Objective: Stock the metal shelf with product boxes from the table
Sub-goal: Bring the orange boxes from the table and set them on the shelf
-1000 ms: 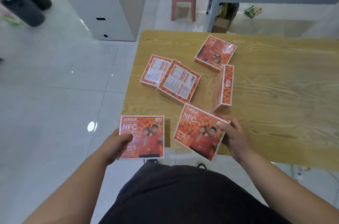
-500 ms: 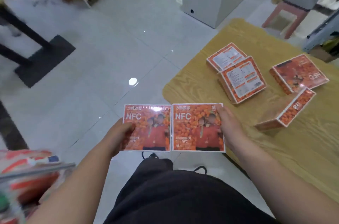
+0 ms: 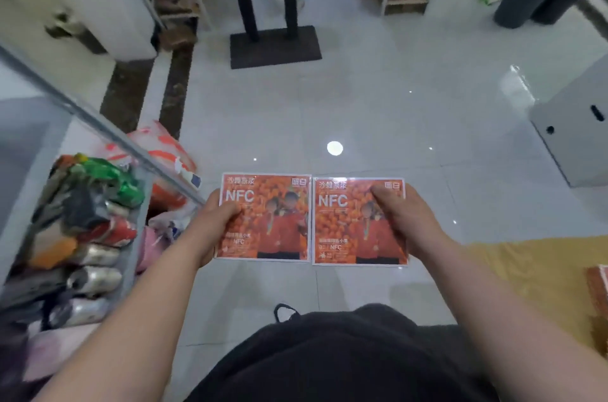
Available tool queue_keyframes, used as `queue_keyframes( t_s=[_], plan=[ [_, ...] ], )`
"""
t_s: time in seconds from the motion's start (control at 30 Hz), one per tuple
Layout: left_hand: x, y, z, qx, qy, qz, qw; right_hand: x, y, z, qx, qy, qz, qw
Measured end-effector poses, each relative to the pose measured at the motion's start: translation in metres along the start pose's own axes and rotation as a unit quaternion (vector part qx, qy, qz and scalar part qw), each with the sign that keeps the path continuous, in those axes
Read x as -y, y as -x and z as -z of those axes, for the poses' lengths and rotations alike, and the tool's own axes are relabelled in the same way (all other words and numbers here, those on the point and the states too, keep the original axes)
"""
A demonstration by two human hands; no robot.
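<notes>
It was the carrying step: the left hand (image 3: 214, 227) gripped one flat orange cardboard box (image 3: 273, 217), the right hand (image 3: 403, 220) its twin box (image 3: 345, 227), side by side over the floor between wooden worktop (image 3: 526, 270) and crowded grey metal shelf (image 3: 133, 257), where, I judged, a free gap was needed next.

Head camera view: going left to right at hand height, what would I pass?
First the metal shelf → left hand → left box, which it grips → right box → right hand gripping it → wooden table.

Even indoor light, floor (image 3: 378, 112) glare, blurred, warped edges.
</notes>
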State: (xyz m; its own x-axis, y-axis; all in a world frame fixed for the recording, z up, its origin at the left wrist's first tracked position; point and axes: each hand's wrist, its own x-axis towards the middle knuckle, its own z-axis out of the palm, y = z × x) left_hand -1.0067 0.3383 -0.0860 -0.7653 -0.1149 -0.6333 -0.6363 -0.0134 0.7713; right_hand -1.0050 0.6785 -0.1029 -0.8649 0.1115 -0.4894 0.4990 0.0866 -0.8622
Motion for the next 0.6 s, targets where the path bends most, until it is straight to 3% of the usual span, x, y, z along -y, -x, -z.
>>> queue_keyframes(
  t_s=[0.17, 0.3, 0.6],
  plan=[
    [-0.002, 0.018, 0.08, -0.119, 0.077, -0.018, 0.99, 0.067, -0.045, -0.098, 0.156, 0.079, 0.065, 0.982],
    [0.007, 0.042, 0.118, -0.224, 0.152, -0.031, 0.962, 0.111, -0.068, -0.168, 0.25, 0.113, 0.112, 0.955],
    [-0.003, 0.107, 0.13, -0.431, 0.274, -0.047, 0.859, 0.203, -0.089, -0.291, 0.484, 0.168, 0.179, 0.84]
  ],
)
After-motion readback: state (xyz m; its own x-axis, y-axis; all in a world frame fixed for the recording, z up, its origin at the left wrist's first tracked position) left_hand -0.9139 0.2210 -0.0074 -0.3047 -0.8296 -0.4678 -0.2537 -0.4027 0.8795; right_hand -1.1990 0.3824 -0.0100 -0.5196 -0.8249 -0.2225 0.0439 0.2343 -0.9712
